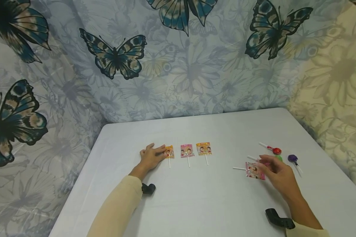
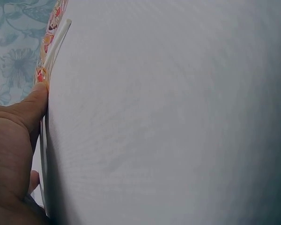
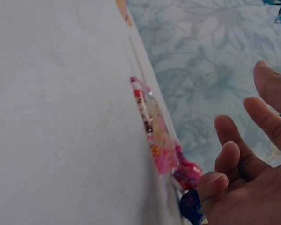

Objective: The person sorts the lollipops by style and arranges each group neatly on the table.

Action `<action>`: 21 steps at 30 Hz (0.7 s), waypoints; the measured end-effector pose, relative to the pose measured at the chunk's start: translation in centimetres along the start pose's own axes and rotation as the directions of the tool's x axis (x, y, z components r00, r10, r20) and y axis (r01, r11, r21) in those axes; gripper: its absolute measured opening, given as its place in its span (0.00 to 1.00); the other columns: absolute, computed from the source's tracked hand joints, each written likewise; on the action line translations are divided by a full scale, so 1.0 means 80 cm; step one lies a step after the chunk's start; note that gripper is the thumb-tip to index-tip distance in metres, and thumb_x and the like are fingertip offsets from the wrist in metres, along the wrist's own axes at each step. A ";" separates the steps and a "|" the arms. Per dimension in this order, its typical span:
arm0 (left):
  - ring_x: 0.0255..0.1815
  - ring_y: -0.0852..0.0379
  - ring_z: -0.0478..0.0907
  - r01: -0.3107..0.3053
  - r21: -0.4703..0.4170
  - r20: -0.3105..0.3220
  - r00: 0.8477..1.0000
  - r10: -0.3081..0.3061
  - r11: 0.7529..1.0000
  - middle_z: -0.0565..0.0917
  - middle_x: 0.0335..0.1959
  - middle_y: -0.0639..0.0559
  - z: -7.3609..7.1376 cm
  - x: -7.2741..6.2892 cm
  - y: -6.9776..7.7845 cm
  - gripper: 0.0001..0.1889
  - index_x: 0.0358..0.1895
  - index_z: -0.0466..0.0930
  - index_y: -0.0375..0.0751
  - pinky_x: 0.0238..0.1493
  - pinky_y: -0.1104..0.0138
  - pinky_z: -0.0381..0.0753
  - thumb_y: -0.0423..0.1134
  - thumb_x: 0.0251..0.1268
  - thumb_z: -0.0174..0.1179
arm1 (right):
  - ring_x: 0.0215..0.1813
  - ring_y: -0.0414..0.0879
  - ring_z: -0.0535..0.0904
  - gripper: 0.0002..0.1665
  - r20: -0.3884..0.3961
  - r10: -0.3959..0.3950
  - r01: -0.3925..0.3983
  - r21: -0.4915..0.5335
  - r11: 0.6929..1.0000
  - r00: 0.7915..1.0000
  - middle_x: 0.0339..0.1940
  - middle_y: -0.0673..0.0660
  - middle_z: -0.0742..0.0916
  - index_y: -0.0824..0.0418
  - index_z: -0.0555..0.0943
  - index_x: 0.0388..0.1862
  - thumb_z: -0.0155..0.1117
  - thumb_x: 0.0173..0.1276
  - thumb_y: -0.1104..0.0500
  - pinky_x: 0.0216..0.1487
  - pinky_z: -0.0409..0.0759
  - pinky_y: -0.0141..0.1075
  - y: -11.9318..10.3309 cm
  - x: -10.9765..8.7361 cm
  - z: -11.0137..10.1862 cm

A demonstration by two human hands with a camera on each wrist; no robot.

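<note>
My left hand (image 1: 152, 158) touches the left edge of a flat lollipop in an orange wrapper (image 1: 169, 152); its thumb (image 2: 35, 101) meets the wrapper in the left wrist view. Right of it lie a pink-wrapped lollipop (image 1: 187, 150) and another orange-wrapped lollipop (image 1: 204, 148), sticks toward me. My right hand (image 1: 280, 174) hovers with loosely bent fingers by a pink-wrapped lollipop (image 1: 254, 171), whose stick points left. In the right wrist view those fingers stand apart from the pink packet (image 3: 152, 126). Another white stick (image 1: 253, 158) runs under the right fingers.
Around the right hand lie a red ball lollipop (image 1: 276, 151), a partly hidden green lollipop (image 1: 280, 158) and a purple lollipop (image 1: 292, 158). Everything rests on a white table (image 1: 195, 204). Butterfly-patterned cloth (image 1: 192, 72) hangs behind it.
</note>
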State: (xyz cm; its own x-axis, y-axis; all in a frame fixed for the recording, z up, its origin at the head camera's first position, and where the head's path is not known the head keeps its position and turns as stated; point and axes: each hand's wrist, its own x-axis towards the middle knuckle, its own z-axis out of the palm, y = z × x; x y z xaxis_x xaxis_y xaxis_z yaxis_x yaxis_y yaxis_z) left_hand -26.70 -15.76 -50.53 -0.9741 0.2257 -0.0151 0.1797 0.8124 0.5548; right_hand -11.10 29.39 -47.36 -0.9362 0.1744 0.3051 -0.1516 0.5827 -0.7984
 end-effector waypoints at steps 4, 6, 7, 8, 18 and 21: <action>0.74 0.48 0.48 -0.002 -0.002 -0.006 1.000 0.002 1.000 0.70 0.65 0.68 -0.001 -0.001 -0.001 0.20 0.59 0.81 0.54 0.64 0.46 0.39 0.53 0.65 0.61 | 0.38 0.39 0.71 0.21 0.016 0.046 -0.045 -0.061 0.997 0.999 0.42 0.55 0.83 0.63 0.78 0.56 0.65 0.69 0.54 0.32 0.70 0.23 0.008 -0.006 -0.001; 0.74 0.48 0.48 -0.004 -0.006 -0.005 1.000 0.004 1.000 0.70 0.65 0.68 0.000 -0.001 -0.002 0.20 0.59 0.81 0.54 0.64 0.46 0.39 0.53 0.65 0.61 | 0.39 0.38 0.71 0.22 0.019 0.058 -0.057 -0.078 0.995 0.998 0.44 0.57 0.83 0.64 0.78 0.57 0.64 0.69 0.53 0.33 0.69 0.22 0.011 -0.008 -0.001; 0.74 0.47 0.48 -0.008 -0.007 -0.005 1.000 0.008 1.000 0.70 0.65 0.68 0.000 -0.001 -0.002 0.20 0.58 0.81 0.54 0.64 0.46 0.39 0.53 0.65 0.61 | 0.39 0.37 0.71 0.22 0.018 0.060 -0.058 -0.082 0.995 0.998 0.45 0.58 0.83 0.64 0.78 0.57 0.65 0.69 0.53 0.34 0.69 0.21 0.012 -0.009 -0.001; 0.74 0.47 0.48 -0.010 -0.009 -0.005 1.000 0.010 1.000 0.70 0.65 0.68 0.000 -0.001 -0.002 0.20 0.58 0.81 0.54 0.64 0.46 0.39 0.53 0.65 0.61 | 0.39 0.36 0.71 0.23 0.016 0.062 -0.061 -0.081 0.995 0.998 0.46 0.60 0.83 0.65 0.78 0.57 0.65 0.69 0.53 0.34 0.69 0.21 0.012 -0.010 -0.002; 0.74 0.48 0.48 -0.009 -0.032 -0.003 1.000 0.009 0.999 0.71 0.64 0.68 0.000 -0.001 0.000 0.20 0.58 0.81 0.53 0.64 0.46 0.38 0.52 0.65 0.62 | 0.43 0.47 0.75 0.24 0.018 0.115 -0.108 -0.233 0.966 0.993 0.46 0.66 0.84 0.67 0.78 0.56 0.67 0.67 0.54 0.39 0.73 0.32 0.016 -0.011 -0.002; 0.74 0.48 0.48 -0.009 -0.039 -0.005 1.000 0.009 0.999 0.71 0.64 0.68 0.000 -0.001 0.000 0.21 0.59 0.81 0.53 0.64 0.46 0.38 0.52 0.65 0.62 | 0.45 0.58 0.76 0.30 0.042 0.197 -0.173 -0.317 0.932 0.980 0.44 0.66 0.83 0.69 0.76 0.56 0.66 0.66 0.47 0.41 0.74 0.47 0.016 -0.010 -0.002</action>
State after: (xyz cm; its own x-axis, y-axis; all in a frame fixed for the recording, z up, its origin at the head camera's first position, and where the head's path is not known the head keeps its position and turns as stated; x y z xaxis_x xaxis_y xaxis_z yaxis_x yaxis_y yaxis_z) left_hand -26.63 -15.80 -50.52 -0.9730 0.2306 -0.0063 0.1831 0.7888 0.5867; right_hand -10.52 30.12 -48.50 -0.9603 0.2520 0.1200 0.1217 0.7649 -0.6325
